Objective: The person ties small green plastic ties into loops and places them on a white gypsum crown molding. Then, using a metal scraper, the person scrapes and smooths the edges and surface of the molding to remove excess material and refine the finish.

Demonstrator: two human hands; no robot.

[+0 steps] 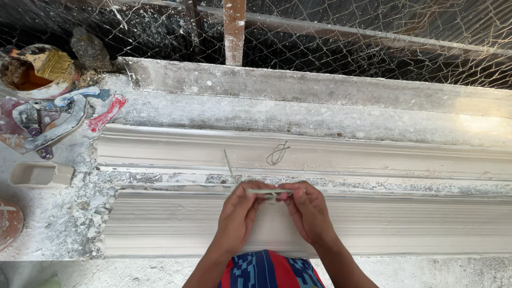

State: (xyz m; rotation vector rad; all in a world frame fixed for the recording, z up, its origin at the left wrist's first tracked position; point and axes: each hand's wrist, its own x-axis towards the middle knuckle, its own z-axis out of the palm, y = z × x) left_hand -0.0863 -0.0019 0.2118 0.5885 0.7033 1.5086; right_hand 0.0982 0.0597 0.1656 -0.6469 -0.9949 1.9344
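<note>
Both hands [272, 210] together (fingertips pinched)

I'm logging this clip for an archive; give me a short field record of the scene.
Left hand: pinches one end of a thin pale strip
Right hand: pinches the strip's other end
Under the hands: long white plaster moulding
Beyond: second moulding with a wire loop on it
Far left: paint-stained pot with brush
Background: wire mesh
</note>
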